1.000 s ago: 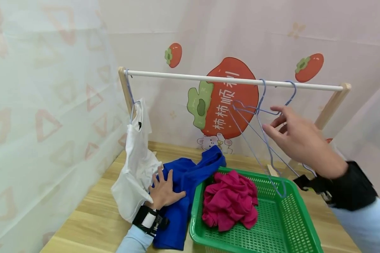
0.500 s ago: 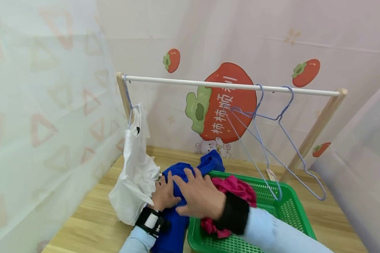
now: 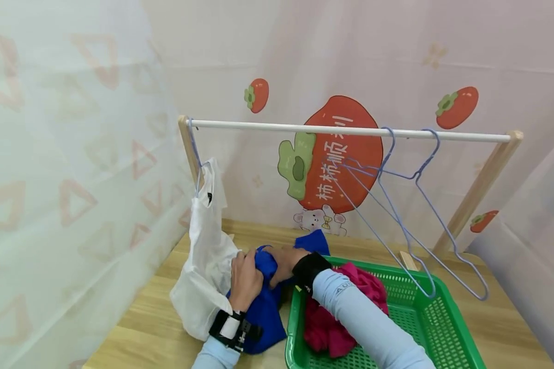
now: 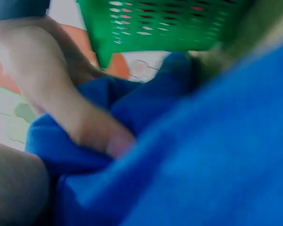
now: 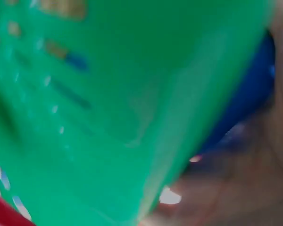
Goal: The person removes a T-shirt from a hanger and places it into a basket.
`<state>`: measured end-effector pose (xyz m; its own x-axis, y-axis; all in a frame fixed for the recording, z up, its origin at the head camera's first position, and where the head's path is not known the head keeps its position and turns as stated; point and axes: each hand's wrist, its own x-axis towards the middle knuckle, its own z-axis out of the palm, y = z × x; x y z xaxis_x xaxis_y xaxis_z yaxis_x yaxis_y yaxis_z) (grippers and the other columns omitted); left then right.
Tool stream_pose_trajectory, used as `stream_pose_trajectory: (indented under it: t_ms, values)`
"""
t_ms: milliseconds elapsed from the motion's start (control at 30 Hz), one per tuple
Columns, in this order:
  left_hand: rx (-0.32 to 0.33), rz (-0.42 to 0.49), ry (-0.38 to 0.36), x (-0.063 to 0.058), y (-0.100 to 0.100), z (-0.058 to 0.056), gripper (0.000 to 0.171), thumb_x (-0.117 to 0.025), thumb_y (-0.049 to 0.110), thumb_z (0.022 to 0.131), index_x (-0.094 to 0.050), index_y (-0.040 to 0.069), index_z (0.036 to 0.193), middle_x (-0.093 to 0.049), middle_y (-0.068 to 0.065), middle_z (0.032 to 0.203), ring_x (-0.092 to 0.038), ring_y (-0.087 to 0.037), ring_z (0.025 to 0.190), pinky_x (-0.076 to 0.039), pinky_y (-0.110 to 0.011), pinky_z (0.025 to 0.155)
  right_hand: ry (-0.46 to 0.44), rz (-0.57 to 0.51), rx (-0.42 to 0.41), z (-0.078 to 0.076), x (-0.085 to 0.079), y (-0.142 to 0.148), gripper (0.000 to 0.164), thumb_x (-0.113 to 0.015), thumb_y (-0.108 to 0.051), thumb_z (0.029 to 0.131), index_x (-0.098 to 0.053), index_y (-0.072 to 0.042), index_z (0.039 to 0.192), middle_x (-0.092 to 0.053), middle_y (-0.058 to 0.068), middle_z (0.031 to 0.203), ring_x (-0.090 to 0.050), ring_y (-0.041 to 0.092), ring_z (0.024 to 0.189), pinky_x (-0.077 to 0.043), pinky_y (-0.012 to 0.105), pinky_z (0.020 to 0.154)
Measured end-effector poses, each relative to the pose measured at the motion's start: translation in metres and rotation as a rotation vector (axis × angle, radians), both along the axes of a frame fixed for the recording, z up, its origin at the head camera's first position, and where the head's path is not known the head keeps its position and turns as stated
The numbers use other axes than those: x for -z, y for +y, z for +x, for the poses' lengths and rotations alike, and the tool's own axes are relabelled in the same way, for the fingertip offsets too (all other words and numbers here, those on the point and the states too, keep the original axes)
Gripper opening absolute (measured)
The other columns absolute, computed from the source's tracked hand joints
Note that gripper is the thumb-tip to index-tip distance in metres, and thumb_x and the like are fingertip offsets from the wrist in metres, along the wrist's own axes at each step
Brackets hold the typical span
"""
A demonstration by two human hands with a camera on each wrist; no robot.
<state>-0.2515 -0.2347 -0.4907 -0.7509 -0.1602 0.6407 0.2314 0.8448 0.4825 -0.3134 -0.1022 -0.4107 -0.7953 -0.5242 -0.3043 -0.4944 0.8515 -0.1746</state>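
Observation:
A blue garment (image 3: 265,307) lies bunched on the table, between a white shirt (image 3: 202,246) on a hanger and the green basket (image 3: 293,328). My left hand (image 3: 245,279) grips its near left part, fingers curled into the fabric. From the right, my right hand (image 3: 286,262) reaches across the basket's corner and holds the upper part of the same garment. In the left wrist view, the right hand's thumb (image 4: 101,132) presses into the blue folds. The right wrist view is blurred and mostly filled by the basket wall (image 5: 122,94); the fingertips there are hidden.
A white rail (image 3: 286,127) on wooden posts spans the back. Two bare blue hangers (image 3: 448,230) hang at its right, dangling over the basket. Crumpled magenta cloth (image 3: 364,287) lies in the basket beneath my right forearm. A patterned curtain stands behind.
My right hand has come from the hangers, left and down, onto the blue garment. My left hand, earlier spread flat on it, now curls into the fabric, which is bunched up.

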Motion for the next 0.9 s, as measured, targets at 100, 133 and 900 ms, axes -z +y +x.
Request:
stream_pose_trajectory:
  t_ms: [100,133,900]
  values:
    - [-0.020,0.011,0.084,-0.025,0.003,-0.006,0.029,-0.045,-0.012,0.077,-0.065,-0.006,0.097,-0.050,-0.022,0.074,-0.040,-0.034,0.067,-0.040,-0.048,0.072,0.046,-0.176,-0.086,-0.013,-0.011,0.002,0.080,-0.085,-0.028,0.085,-0.046,-0.017,0.154,-0.067,0.012,0.139,-0.066,0.030,0.125,-0.053,0.047,0.105]
    - [-0.019,0.016,0.107,-0.035,0.004,-0.007,0.029,-0.045,-0.011,0.077,-0.065,-0.007,0.098,-0.049,-0.023,0.075,-0.039,-0.034,0.067,-0.039,-0.047,0.073,0.079,-0.235,-0.114,-0.015,-0.017,0.003,0.073,-0.083,-0.022,0.086,-0.048,-0.013,0.151,-0.069,0.013,0.136,-0.067,0.031,0.122,-0.054,0.046,0.103]
    - [0.460,-0.171,-0.272,-0.149,0.072,0.056,0.067,-0.071,0.037,0.098,-0.045,0.013,0.155,-0.055,-0.015,0.145,-0.050,-0.037,0.133,-0.044,-0.058,0.111,0.478,-0.361,0.085,0.107,-0.075,0.180,0.090,-0.084,-0.037,0.090,-0.037,-0.002,0.159,-0.052,0.032,0.149,-0.060,0.050,0.128,-0.054,0.062,0.096]
